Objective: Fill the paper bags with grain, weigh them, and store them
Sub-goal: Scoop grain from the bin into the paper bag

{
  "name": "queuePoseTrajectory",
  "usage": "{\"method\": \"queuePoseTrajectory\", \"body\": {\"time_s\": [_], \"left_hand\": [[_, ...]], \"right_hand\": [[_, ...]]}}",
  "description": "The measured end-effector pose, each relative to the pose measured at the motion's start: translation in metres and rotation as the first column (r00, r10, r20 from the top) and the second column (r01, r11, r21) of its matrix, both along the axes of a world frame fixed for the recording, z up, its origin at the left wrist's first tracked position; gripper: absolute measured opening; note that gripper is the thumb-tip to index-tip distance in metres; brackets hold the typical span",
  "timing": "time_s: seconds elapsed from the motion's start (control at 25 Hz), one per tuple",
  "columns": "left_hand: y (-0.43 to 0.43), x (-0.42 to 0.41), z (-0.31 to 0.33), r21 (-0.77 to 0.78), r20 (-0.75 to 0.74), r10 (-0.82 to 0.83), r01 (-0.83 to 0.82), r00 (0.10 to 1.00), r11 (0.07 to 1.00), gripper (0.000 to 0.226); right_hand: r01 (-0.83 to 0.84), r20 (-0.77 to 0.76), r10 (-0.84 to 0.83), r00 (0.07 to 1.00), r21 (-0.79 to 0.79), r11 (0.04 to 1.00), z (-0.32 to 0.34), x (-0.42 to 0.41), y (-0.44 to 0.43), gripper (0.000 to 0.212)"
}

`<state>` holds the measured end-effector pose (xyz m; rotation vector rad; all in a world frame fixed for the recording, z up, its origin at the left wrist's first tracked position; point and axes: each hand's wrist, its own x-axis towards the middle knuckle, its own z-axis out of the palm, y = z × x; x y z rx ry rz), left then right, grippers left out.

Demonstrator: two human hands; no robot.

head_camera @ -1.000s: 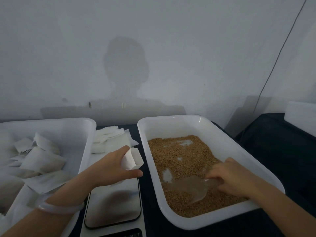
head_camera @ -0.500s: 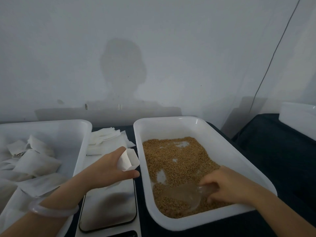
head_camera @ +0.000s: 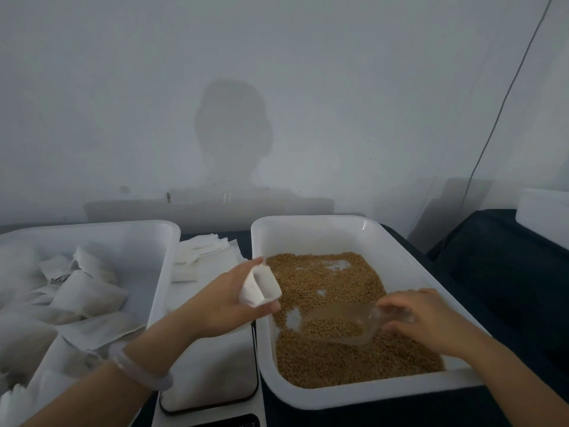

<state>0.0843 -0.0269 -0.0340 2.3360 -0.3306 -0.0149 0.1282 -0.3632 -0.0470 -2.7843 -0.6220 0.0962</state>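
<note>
**Paper bag (head_camera: 261, 287) open just left of loaded scoop (head_camera: 337, 323)**

Pinched between thumb and fingers of the left hand (head_camera: 215, 306), the bag hangs over the left rim of the grain tray (head_camera: 311, 220), mouth facing right. The scoop, part-filled with grain (head_camera: 331, 330), lies lower and to its right, long axis pointing at the bag, handle gripped by the right hand (head_camera: 431, 318). Pouring likely means lifting it leftward to the mouth.

Grey wall (head_camera: 308, 72), hanging cable (head_camera: 505, 97), dark cloth (head_camera: 498, 272), white box (head_camera: 546, 211)
</note>
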Motion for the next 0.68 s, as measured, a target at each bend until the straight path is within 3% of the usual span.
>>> {"method": "queuePoseTrajectory", "body": {"time_s": [0.08, 0.2, 0.48, 0.68], "left_hand": [[-0.006, 0.002, -0.004, 0.157, 0.008, -0.081, 0.079, 0.997, 0.984, 0.067], [-0.008, 0.002, -0.008, 0.208, 0.03, -0.105, 0.096, 0.994, 0.973, 0.039], [-0.006, 0.0, -0.015, 0.16, 0.061, -0.062, 0.052, 0.996, 0.986, 0.049], [-0.008, 0.004, -0.014, 0.134, 0.037, -0.008, 0.003, 0.999, 0.991, 0.052]], "right_hand": [[0.019, -0.032, -0.018, 0.999, 0.038, 0.999, -0.003, 0.002, 0.003, 0.022], [0.026, -0.061, -0.023, 0.998, 0.058, 0.998, -0.003, 0.005, 0.007, 0.027], [0.031, -0.045, -0.028, 0.999, 0.053, 0.998, 0.004, 0.008, 0.01, 0.029], [0.038, -0.029, -0.034, 0.999, 0.136, 0.99, 0.014, 0.004, 0.008, 0.033]]}}
